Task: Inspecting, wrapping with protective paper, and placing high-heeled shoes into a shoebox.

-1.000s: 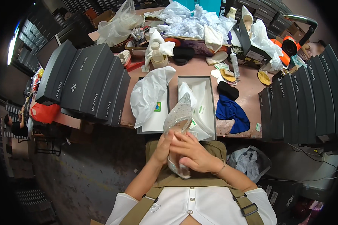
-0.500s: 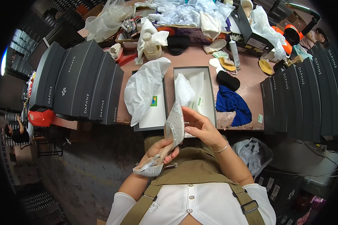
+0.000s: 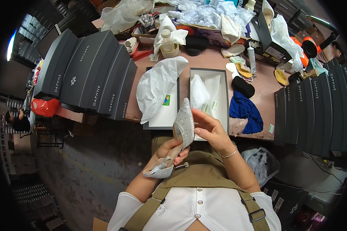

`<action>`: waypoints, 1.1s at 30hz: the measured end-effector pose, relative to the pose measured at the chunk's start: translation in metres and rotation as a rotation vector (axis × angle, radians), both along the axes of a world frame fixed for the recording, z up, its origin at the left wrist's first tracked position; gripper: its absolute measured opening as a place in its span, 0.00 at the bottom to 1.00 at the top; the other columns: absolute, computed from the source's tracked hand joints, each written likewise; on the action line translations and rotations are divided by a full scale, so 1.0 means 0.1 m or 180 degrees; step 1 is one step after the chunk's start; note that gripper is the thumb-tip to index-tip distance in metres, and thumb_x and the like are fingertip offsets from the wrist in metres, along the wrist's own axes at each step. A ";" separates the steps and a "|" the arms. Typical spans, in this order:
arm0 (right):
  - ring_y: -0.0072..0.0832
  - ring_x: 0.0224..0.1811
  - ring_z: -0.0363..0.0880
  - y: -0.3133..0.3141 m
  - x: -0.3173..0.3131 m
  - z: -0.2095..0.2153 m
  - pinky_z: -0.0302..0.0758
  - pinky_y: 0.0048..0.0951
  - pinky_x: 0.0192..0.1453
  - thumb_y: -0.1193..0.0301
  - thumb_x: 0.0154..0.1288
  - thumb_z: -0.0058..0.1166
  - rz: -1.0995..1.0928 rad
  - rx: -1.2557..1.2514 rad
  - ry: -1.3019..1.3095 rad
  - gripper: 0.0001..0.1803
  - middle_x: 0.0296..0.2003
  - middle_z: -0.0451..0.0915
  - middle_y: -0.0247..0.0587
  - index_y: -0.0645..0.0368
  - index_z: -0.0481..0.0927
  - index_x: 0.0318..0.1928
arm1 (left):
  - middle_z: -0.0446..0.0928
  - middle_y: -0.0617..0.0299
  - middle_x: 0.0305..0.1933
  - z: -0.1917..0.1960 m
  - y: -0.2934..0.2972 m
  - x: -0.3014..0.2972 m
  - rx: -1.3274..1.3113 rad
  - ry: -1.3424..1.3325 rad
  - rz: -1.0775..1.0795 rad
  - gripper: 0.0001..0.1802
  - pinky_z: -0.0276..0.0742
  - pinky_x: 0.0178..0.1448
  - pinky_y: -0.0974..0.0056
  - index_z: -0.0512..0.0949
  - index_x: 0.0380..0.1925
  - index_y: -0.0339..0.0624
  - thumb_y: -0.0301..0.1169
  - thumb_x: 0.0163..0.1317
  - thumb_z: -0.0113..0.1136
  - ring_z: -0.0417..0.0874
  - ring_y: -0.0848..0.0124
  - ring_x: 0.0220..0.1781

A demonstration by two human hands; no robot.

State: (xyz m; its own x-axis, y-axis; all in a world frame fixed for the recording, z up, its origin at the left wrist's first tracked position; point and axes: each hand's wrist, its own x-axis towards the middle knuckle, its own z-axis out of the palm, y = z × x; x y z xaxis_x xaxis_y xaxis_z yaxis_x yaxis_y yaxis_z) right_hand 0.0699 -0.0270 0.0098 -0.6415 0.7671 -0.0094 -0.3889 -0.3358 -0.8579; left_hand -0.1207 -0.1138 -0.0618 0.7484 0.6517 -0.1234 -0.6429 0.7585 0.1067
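A silver glittery pump [image 3: 184, 125] with a pointed toe is held in front of my waist, its toe pointing away from me and its thin heel to the right. My left hand [image 3: 172, 151] is wrapped round its middle, fingers underneath. My right hand [image 3: 214, 133] is beside the toe, its fingers apart and slightly bent; fingertips and thumb are at the shoe's right edge, and I cannot tell how firmly they touch. Beyond the shoe lie an open shoe box [image 3: 226, 104] with white paper inside and a lid [image 3: 158, 124] with crumpled tissue paper [image 3: 158, 90] on it.
Dark shoe boxes stand in rows at the left [image 3: 90, 73] and right [image 3: 302, 111]. A blue cloth [image 3: 246, 115] and black pad [image 3: 243, 86] lie right of the open box. A bottle [image 3: 167, 40] and a paper heap [image 3: 204, 17] are farther back. A plastic bag [image 3: 260, 163] hangs below the table's right side.
The whole view has shifted, so table and boxes appear farther right. Both hands keep nearly the same pose at the pump, which appears slightly more upright.
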 end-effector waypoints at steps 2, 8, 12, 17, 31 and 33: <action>0.31 0.63 0.69 -0.03 0.01 0.00 0.64 0.36 0.67 0.80 0.63 0.51 -0.0045 -0.0008 -0.0072 0.30 0.61 0.71 0.45 0.66 0.63 0.67 | 0.73 0.55 0.26 0.03 0.00 -0.02 -0.0026 0.0248 0.0026 0.23 0.77 0.19 0.72 0.69 0.38 0.31 0.46 0.69 0.47 0.78 0.70 0.18; 0.28 0.62 0.70 -0.07 0.07 -0.13 0.65 0.30 0.66 0.81 0.66 0.48 -0.0163 0.0112 -0.0313 0.28 0.59 0.72 0.43 0.66 0.63 0.66 | 0.75 0.55 0.30 0.38 0.13 -0.16 0.0456 0.2318 0.0470 0.20 0.80 0.24 0.66 0.71 0.44 0.30 0.38 0.64 0.54 0.81 0.67 0.21; 0.26 0.60 0.71 -0.11 0.08 -0.19 0.67 0.29 0.65 0.82 0.67 0.47 -0.0183 0.0198 -0.0303 0.26 0.59 0.73 0.42 0.67 0.64 0.65 | 0.78 0.54 0.39 0.48 0.15 -0.24 0.0727 0.3021 0.0558 0.22 0.82 0.28 0.65 0.71 0.51 0.32 0.35 0.61 0.58 0.82 0.68 0.23; 0.26 0.59 0.71 -0.12 0.08 -0.18 0.67 0.28 0.64 0.81 0.67 0.48 -0.0126 0.0211 -0.0185 0.26 0.58 0.73 0.42 0.66 0.65 0.65 | 0.77 0.53 0.47 0.36 0.13 -0.28 0.1164 0.3313 0.0690 0.23 0.81 0.34 0.65 0.69 0.56 0.33 0.34 0.64 0.54 0.82 0.68 0.37; 0.27 0.49 0.79 -0.26 0.07 -0.16 0.75 0.26 0.54 0.76 0.71 0.46 -0.0374 0.0201 -0.0838 0.15 0.50 0.78 0.44 0.68 0.74 0.55 | 0.69 0.57 0.30 0.16 0.48 -0.05 -0.0310 -0.1047 0.0962 0.28 0.75 0.19 0.72 0.58 0.66 0.37 0.41 0.73 0.42 0.74 0.72 0.23; 0.27 0.48 0.79 -0.32 0.08 -0.13 0.75 0.25 0.53 0.76 0.70 0.47 -0.0217 0.0163 -0.0855 0.14 0.50 0.78 0.44 0.68 0.74 0.54 | 0.69 0.56 0.31 0.14 0.51 -0.03 -0.0419 -0.1198 0.0838 0.27 0.74 0.17 0.72 0.56 0.67 0.38 0.39 0.73 0.41 0.76 0.72 0.23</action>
